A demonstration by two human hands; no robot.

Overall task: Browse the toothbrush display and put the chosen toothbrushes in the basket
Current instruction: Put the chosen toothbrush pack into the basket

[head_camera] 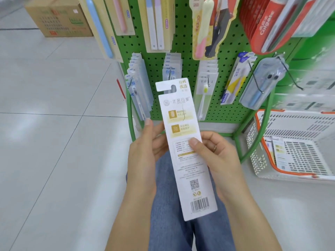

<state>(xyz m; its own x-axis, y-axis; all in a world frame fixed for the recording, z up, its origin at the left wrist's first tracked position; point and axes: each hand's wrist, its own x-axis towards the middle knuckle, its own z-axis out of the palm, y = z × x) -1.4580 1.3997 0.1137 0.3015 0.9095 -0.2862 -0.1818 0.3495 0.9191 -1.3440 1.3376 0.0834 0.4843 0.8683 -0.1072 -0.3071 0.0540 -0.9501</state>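
**Checking the back of a toothbrush pack at the green pegboard**

So the toothbrush pack (184, 142) is held up in both hands, back side facing the camera, with gold labels, small print, a QR code and a barcode near the bottom end. It's tilted a bit, hang-tab end up toward the display, barcode end down over the person's lap in blue jeans (174, 223).

The right hand (215, 156) pinches it about midway down the right edge: thumb pressed flat on the printed back, fingers curled behind. There's a ring on one finger. The left hand (145, 151) sits along the left edge, fingers tucked behind the card and thumb pointing straight up beside it, so it's more cradling than squeezing.

Right behind the pack is the green pegboard (183, 57) with more toothbrush packs on hooks. The basket (290, 124), white with orange trim, sits on the floor (54, 124) off to the right, well apart from the hands, with some packs already lying in it.
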